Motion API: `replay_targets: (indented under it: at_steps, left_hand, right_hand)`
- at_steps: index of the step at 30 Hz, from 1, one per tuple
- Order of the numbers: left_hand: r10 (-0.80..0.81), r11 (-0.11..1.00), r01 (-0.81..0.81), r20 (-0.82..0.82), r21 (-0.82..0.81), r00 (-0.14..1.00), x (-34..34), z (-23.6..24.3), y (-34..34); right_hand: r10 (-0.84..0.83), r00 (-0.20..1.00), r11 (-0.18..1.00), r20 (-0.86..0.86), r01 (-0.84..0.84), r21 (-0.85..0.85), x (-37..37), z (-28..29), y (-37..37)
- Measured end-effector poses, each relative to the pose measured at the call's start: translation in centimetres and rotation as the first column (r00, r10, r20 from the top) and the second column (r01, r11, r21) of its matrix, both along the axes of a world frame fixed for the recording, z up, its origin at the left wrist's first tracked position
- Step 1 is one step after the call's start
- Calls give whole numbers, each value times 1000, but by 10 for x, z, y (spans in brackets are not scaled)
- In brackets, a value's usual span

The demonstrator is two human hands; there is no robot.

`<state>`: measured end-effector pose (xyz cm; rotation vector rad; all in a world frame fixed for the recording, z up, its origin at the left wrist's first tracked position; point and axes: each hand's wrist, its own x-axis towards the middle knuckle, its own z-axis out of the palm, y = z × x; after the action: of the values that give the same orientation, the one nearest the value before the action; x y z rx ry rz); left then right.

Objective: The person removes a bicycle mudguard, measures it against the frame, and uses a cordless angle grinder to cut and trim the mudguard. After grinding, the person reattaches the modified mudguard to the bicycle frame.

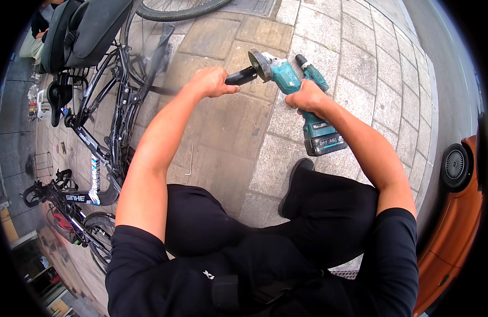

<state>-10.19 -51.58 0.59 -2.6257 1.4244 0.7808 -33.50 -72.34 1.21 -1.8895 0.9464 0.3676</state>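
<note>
My left hand (208, 83) is closed around a black tube (241, 77), whose right end sticks out past my fingers. A blurred dark length to the left of that hand seems to belong to the same piece. In my right hand (307, 99) is a teal cordless angle grinder (286, 76), gripped by its body, with a black battery at its lower end. The grinder's cutting disc (259, 64) stands upright at the tube's right end; whether they touch I cannot tell. Just beyond my right hand, a teal cordless drill (313, 74) lies on the paving.
A black bicycle (91, 129) with a dark saddle (58, 100) takes up the left side. At the top lies a bicycle wheel (180, 15). A thin hex key (189, 161) rests on the paving before my knees. An orange car (449, 232) is at the right edge.
</note>
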Motion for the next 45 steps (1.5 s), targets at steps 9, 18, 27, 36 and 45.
replay_targets:
  at_steps: [9,18,27,36,45]
  left_hand:
    - [6,1000,-6,-6,-4,1000,2,0,0]
    - [5,1000,-5,-4,-12,1000,3,-4,-4]
    - [23,1000,-23,1,5,1000,0,4,-8]
    - [19,1000,-19,12,12,1000,-1,10,-9]
    - [23,1000,-23,27,-7,999,-2,10,-10]
  right_hand:
    - [20,1000,1000,22,-20,-16,-4,7,3]
    - [-80,997,986,-20,82,142,-12,-18,4]
    - [-103,995,980,-11,103,168,-6,-1,8]
    - [-199,979,944,-50,205,257,-10,-10,11]
    - [-247,967,910,-59,253,330,-11,-4,12]
